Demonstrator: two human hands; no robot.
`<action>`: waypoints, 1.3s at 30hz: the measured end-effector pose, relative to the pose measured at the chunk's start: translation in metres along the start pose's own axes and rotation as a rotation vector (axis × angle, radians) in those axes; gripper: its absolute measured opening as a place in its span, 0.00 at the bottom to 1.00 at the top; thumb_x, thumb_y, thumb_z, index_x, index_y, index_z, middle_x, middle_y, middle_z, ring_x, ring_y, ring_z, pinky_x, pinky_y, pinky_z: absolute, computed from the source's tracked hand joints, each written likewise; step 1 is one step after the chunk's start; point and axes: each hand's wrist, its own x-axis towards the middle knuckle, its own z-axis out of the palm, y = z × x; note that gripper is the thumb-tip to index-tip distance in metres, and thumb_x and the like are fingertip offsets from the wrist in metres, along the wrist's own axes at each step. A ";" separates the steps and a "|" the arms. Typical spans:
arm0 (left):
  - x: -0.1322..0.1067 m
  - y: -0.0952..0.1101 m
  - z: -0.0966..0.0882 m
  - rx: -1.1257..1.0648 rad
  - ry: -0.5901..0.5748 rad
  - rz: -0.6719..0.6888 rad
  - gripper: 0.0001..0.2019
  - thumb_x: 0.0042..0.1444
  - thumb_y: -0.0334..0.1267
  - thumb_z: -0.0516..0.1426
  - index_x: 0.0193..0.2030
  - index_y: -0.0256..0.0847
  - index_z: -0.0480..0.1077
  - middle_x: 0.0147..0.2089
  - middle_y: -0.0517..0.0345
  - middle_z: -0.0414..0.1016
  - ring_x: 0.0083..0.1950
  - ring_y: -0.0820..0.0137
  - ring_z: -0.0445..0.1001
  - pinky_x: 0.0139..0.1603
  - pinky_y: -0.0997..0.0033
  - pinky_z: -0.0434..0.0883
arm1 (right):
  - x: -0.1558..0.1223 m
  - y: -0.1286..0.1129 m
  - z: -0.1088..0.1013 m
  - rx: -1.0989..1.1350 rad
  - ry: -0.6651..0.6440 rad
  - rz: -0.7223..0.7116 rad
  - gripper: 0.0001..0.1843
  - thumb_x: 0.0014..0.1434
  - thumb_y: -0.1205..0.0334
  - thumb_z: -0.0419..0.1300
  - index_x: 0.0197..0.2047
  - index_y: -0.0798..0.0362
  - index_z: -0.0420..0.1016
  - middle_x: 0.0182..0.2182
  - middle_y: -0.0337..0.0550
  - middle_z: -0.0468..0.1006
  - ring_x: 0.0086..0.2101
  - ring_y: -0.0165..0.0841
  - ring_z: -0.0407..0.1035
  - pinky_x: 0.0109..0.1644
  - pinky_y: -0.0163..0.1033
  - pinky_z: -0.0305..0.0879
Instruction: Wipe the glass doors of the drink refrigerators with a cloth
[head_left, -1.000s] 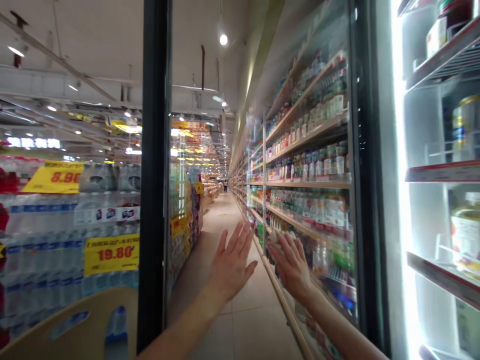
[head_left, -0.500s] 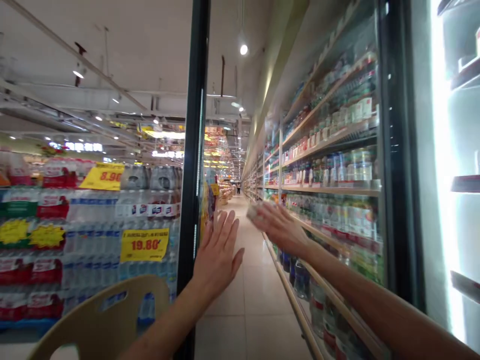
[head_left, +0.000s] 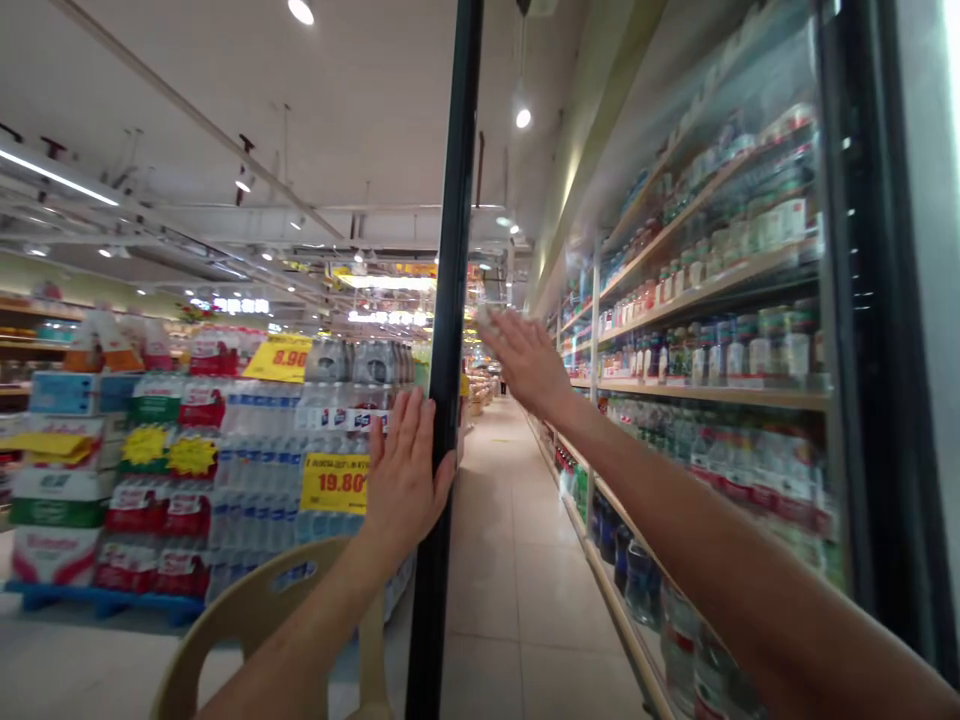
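An open glass cooler door stands on edge in front of me, its black frame (head_left: 450, 250) running from floor to ceiling. My left hand (head_left: 405, 480) lies flat against that frame at chest height, fingers stretched upward, holding nothing. My right hand (head_left: 525, 360) reaches forward at head height, just right of the frame and close to it. A small pale thing (head_left: 487, 316) sits pinched at its fingertips; I cannot make out what it is. My right forearm crosses in front of the cooler shelves.
Glass-fronted cooler shelves (head_left: 712, 390) full of bottles and jars line the right side. A beige plastic chair (head_left: 247, 620) stands low left. Behind the door glass are stacked water bottles with yellow price signs (head_left: 334, 482). A tiled aisle (head_left: 510, 560) runs ahead.
The door frame has shifted right in view, and the lit cooler interior has left the right edge. My left hand came to rest on the frame. My right hand rose and moved left.
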 end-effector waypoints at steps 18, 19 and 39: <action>-0.037 0.068 0.015 -0.143 -0.141 0.164 0.31 0.59 0.37 0.49 0.67 0.32 0.44 0.67 0.44 0.54 0.70 0.61 0.43 0.67 0.54 0.46 | -0.155 0.016 -0.031 -0.202 0.117 0.261 0.30 0.58 0.69 0.49 0.64 0.47 0.55 0.65 0.46 0.54 0.65 0.40 0.42 0.65 0.55 0.46; -0.039 0.075 0.019 -0.155 -0.151 0.173 0.31 0.59 0.38 0.49 0.67 0.31 0.45 0.67 0.44 0.54 0.70 0.61 0.43 0.67 0.54 0.47 | -0.165 0.009 -0.031 -0.185 0.097 0.225 0.30 0.58 0.70 0.49 0.63 0.47 0.56 0.64 0.45 0.55 0.65 0.40 0.42 0.65 0.54 0.46; -0.071 0.117 0.059 -0.210 -0.222 0.236 0.26 0.59 0.42 0.50 0.63 0.35 0.56 0.65 0.48 0.59 0.69 0.65 0.48 0.68 0.58 0.42 | -0.273 -0.033 -0.040 -0.084 -0.087 0.060 0.32 0.56 0.76 0.49 0.62 0.42 0.59 0.63 0.38 0.59 0.64 0.35 0.45 0.68 0.51 0.40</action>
